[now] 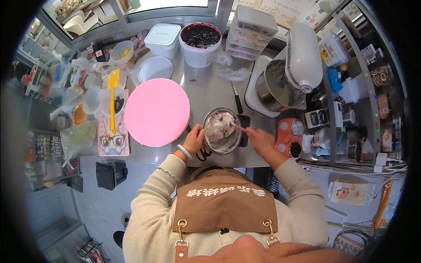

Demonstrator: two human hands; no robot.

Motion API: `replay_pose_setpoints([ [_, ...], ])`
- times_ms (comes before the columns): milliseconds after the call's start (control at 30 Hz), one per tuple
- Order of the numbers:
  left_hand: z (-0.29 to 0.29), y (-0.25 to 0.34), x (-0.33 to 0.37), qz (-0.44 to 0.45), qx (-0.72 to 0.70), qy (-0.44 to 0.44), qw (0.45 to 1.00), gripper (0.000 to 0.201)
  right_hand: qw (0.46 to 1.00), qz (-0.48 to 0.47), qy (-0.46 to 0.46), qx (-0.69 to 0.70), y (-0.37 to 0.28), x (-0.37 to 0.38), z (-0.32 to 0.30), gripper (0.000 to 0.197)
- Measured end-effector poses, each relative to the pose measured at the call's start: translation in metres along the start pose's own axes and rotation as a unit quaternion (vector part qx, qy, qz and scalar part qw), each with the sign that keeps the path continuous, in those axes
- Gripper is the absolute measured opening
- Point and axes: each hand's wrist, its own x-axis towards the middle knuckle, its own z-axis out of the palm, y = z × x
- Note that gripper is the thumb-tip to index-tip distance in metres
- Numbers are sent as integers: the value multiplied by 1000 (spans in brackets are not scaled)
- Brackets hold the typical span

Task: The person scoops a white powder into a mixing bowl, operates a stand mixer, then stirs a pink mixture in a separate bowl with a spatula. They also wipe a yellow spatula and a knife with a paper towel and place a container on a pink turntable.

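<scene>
A round metal bowl (226, 147) sits near the front edge of the steel counter, with whitish cream (219, 124) streaked purple inside it. The fingers of my left hand (193, 141) are closed on the bowl's left rim. In my right hand (262, 142) is the pink handle of a spatula (239, 127); its head dips into the cream and is mostly hidden there. Just left of my left hand stands a large pink round turntable (158, 112). Black-handled scissors (202, 154) lie partly under that hand, below the bowl.
Behind the bowl lies a knife (238, 101). A stand mixer (302, 57) with a metal bowl occupies the right. At the back are a bucket of dark purple filling (201, 36), a white tub (162, 38) and clear drawers (251, 31). A yellow spatula (112, 94) lies left.
</scene>
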Motion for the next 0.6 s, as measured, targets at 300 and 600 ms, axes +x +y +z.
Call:
replay_pose_setpoints([
  [300,-3,4,7,-70,47,9,996,19,985,-137,7,-102,-26,13,-36,46],
  [600,-6,3,7,14,48,6,999,19,982,-154,-34,-100,-13,6,-24,41],
])
